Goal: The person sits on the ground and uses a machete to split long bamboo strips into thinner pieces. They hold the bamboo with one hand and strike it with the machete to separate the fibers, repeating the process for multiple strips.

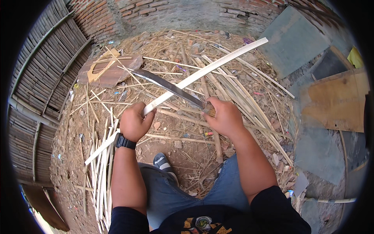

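Note:
My left hand [134, 123], wearing a black wristwatch, is closed around a long pale split bamboo strip [224, 61]. This strip slants up to the far right, and its near end comes out past my left wrist. In my right hand [224, 117] is the handle of a machete [165, 85]. Its dark blade points to the far left and crosses the strip just beyond my left hand. Whether the blade touches the strip, I cannot tell. Both are held above the littered ground, over my jeans and sandalled foot [165, 165].
A pile of pale split strips [102, 183] lies by my left arm. More bamboo lengths [249, 105] are strewn to the right and ahead. A rusty metal sheet [107, 74] lies far left. A woven bamboo wall [39, 70], brick wall [136, 13] and flat boards [335, 101] surround the ground.

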The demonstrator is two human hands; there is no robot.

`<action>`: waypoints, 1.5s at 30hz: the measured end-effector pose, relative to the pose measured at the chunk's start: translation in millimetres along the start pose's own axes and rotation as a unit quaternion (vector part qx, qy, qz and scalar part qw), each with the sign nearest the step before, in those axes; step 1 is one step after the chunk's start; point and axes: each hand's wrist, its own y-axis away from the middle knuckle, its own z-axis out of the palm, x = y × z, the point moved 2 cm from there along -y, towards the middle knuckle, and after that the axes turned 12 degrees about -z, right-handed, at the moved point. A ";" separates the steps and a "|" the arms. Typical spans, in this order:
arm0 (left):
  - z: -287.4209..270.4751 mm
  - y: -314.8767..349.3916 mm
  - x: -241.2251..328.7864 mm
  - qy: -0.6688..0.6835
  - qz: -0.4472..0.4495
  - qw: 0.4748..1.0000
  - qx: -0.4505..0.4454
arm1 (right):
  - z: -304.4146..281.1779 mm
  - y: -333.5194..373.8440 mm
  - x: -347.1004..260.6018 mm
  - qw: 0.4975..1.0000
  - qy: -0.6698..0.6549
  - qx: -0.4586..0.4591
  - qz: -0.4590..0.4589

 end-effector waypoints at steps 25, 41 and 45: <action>19.9 11.6 22.2 -0.066 -0.031 0.997 -0.039 | 36.1 -5.7 -3.8 0.993 0.055 -0.075 -0.069; 25.0 12.6 22.5 -0.095 -0.052 0.993 -0.046 | 47.1 -11.2 15.5 0.997 -0.017 -0.071 -0.016; 23.1 11.0 18.7 -0.138 -0.065 0.987 -0.053 | 44.7 -20.4 22.9 0.994 -0.053 -0.071 0.064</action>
